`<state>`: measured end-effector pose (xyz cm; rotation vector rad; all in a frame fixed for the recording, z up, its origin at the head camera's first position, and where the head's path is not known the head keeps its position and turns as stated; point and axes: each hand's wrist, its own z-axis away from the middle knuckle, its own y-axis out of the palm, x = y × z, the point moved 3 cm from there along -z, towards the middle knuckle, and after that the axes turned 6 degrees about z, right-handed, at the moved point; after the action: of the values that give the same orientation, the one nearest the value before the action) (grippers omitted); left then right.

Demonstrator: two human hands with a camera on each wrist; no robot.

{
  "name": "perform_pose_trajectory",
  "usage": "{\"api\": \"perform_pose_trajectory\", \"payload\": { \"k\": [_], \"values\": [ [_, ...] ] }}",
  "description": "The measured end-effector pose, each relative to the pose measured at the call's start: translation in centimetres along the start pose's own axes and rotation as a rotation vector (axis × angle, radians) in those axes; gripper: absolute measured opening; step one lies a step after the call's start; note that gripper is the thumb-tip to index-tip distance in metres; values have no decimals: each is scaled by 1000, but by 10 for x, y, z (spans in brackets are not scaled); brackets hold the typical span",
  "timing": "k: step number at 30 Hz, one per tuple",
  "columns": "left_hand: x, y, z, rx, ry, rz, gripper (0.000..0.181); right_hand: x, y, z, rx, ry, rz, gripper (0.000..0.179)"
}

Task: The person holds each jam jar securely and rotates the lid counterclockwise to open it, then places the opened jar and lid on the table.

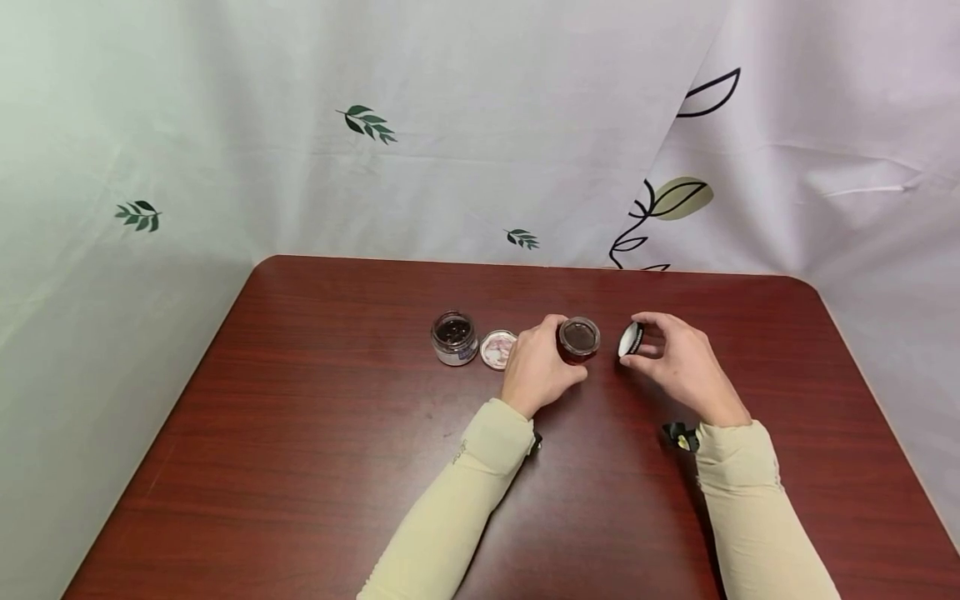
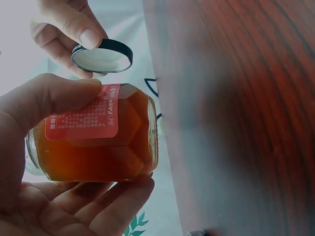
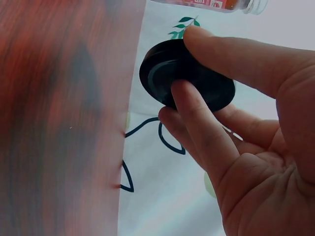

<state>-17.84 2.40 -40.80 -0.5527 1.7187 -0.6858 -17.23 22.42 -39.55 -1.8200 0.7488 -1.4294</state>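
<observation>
My left hand (image 1: 542, 364) grips a glass jar (image 2: 98, 147) of amber-brown contents with a red label, thumb on the label and fingers round the far side. In the head view the jar's round open mouth (image 1: 580, 335) faces up. To its right, my right hand (image 1: 681, 360) pinches a black lid (image 3: 184, 73) between thumb and fingers, tilted so its white inside shows toward the jar. Lid and jar are apart. Just left of the left hand, a pale lid with a reddish pattern (image 1: 497, 350) lies on the table, partly covered by that hand.
A second glass jar (image 1: 454, 338), uncovered and dark inside, stands on the table left of the pale lid. The reddish-brown wooden table (image 1: 315, 417) ends at a white leaf-printed curtain (image 1: 450, 167) behind it.
</observation>
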Motion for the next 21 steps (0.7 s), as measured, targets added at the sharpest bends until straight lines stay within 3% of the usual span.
{"api": "perform_pose_trajectory", "payload": {
  "k": [14, 21],
  "values": [
    [4, 5, -5, 12, -23, -30, 61, -6, 9, 0, 28, 46, -38, 60],
    [6, 8, -8, 13, -33, -26, 61, -8, 11, 0, 40, 45, -6, 59]
  ]
}}
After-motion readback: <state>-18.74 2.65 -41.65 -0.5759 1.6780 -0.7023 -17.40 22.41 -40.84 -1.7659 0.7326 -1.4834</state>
